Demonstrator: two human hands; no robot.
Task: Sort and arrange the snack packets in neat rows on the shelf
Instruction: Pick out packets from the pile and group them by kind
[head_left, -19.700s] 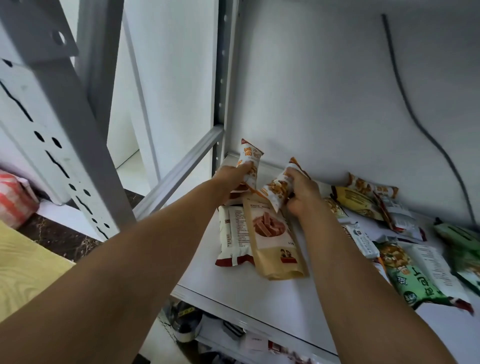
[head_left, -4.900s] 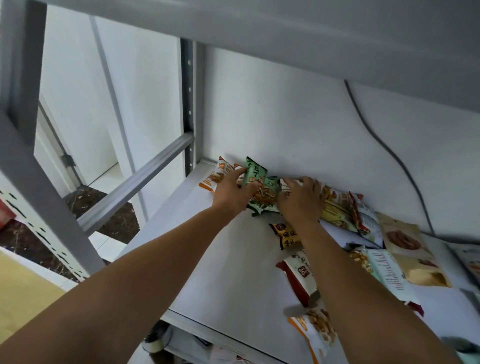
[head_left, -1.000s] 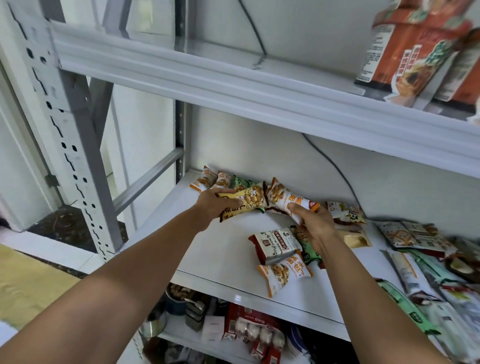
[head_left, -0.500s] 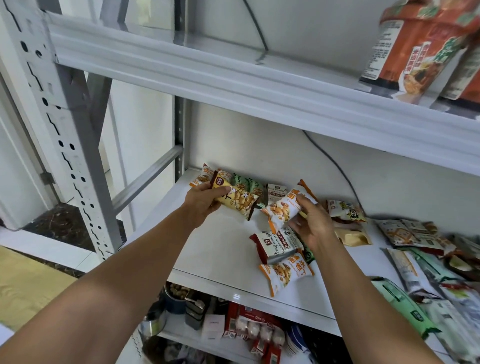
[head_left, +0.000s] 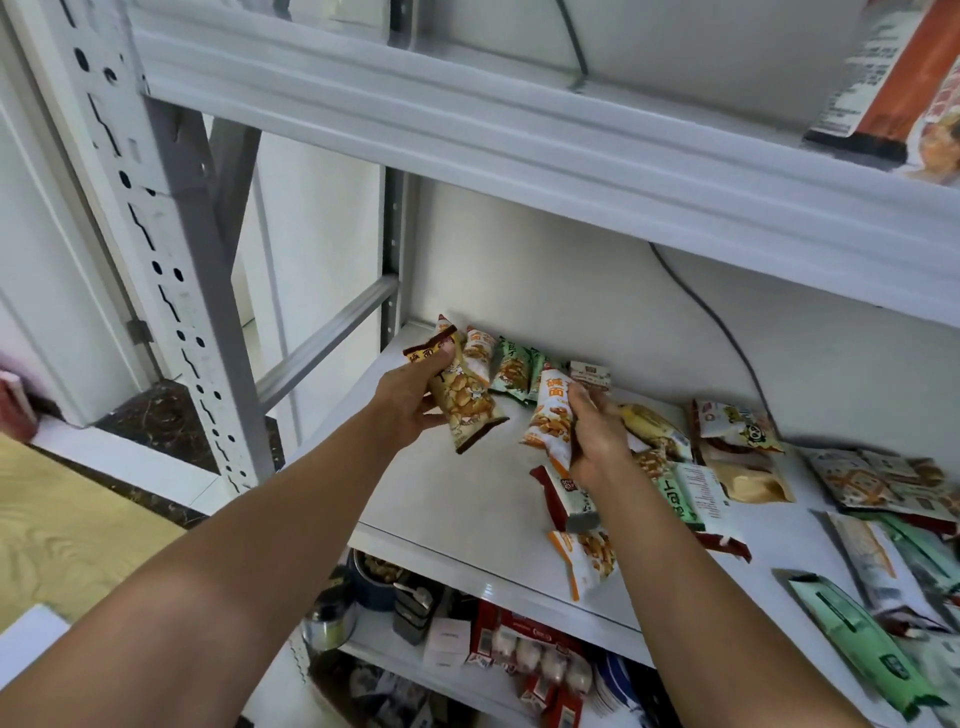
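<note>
Left hand (head_left: 410, 402) has its fingers and thumb wrapped round a yellow packet with brown ends (head_left: 467, 402). The right hand (head_left: 597, 441) grips an orange-and-white packet (head_left: 550, 415). Both packets are lifted off the shelf (head_left: 441, 499), which spreads beneath and ahead of the two hands.

The step in hand looks like the sorting itself: one packet per hand, each about to be given a place.

Rightward of the right hand, and stretching well away from it, lies the largest lot left to do, a loose heap of packets (head_left: 748, 467), overlapping and turned every way. Beyond both hands, against the back wall, lies the started row (head_left: 511, 369), with orange packets and then green ones side by side. Under the right wrist lies a red-and-white packet (head_left: 563, 493). Nearer the person than that wrist, at the shelf's front lip, lies another orange-and-white packet (head_left: 587, 556).

As I judge it, the next move is to lay the yellow packet flat on the bare patch below the left hand. Its edges should sit square to the row behind without nudging it. The right hand's packet should then go with its match at the front lip.
</note>
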